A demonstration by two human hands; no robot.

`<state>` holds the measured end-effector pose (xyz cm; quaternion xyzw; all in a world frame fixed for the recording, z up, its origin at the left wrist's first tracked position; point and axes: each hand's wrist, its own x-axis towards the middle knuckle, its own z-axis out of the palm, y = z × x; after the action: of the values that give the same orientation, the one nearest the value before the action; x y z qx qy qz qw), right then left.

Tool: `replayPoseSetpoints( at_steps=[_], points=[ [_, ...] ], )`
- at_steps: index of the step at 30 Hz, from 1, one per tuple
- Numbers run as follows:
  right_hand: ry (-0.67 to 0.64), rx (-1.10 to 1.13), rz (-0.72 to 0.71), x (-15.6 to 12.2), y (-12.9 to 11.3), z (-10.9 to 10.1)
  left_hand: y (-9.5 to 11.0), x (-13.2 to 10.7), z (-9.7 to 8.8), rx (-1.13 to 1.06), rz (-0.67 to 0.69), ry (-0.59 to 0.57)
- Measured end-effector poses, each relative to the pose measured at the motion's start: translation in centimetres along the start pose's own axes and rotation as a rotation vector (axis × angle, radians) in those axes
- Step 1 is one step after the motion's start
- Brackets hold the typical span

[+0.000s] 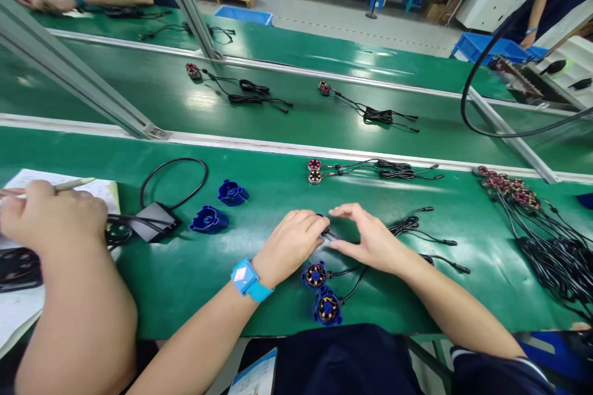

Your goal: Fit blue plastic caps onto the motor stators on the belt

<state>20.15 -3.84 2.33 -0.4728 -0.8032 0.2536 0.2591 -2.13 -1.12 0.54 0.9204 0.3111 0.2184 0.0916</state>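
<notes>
My left hand (294,239), with a light-blue strap on its wrist, is closed over a blue plastic housing, mostly hidden under the fingers. A black cable (334,235) comes out of it to the right. My right hand (370,239) is beside it, thumb and fingers apart around this cable. Just below lie two small motors with copper coils, an upper one (315,274) and a lower one (328,307), each seated in a blue housing. Their cables run right, under my right hand, toward a coiled black cable (407,224). Two empty blue housings (209,220) (232,192) lie to the left.
Two bare motors (314,171) with cables lie near the metal rail (259,147). A heap of motors (509,188) and cables is at right. Motors with cables (325,88) lie on the green strip beyond. At left, a co-worker's hand (60,222) holds a pen near a black box (156,222).
</notes>
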Motion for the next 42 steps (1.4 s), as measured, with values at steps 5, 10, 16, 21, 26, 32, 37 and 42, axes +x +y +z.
replayPoseSetpoints(
  at_steps=[5, 10, 16, 21, 26, 32, 37, 42],
  points=[
    [0.089, -0.222, 0.119, 2.3, 4.0, -7.5, -2.2, -0.1, -0.6, -0.234, -0.19, 0.082],
    [0.202, -0.421, 0.271, 6.8, 14.9, -13.1, -3.3, -0.2, -0.7, -0.355, -0.276, -0.061],
    [0.25, -0.621, 0.45, 12.3, 26.0, -16.0, -2.5, -0.1, -0.7, -0.205, -0.158, -0.048],
    [0.221, -0.712, 0.567, 15.9, 30.0, -17.5, -1.7, 0.0, -0.8, -0.037, -0.109, 0.038],
    [0.164, -0.696, 0.644, 18.7, 32.0, -19.0, -1.7, 0.6, -1.0, 0.033, -0.069, 0.095],
    [0.058, -0.663, 0.577, 18.1, 31.8, -19.6, -1.8, 0.9, -0.9, 0.075, -0.062, 0.085],
    [0.003, -0.574, 0.421, 15.3, 28.1, -18.1, -1.8, 0.6, -0.8, 0.116, -0.078, 0.073],
    [-0.029, -0.505, 0.31, 11.6, 24.7, -16.5, -1.7, 0.2, -1.2, 0.153, -0.09, 0.038]
  ],
)
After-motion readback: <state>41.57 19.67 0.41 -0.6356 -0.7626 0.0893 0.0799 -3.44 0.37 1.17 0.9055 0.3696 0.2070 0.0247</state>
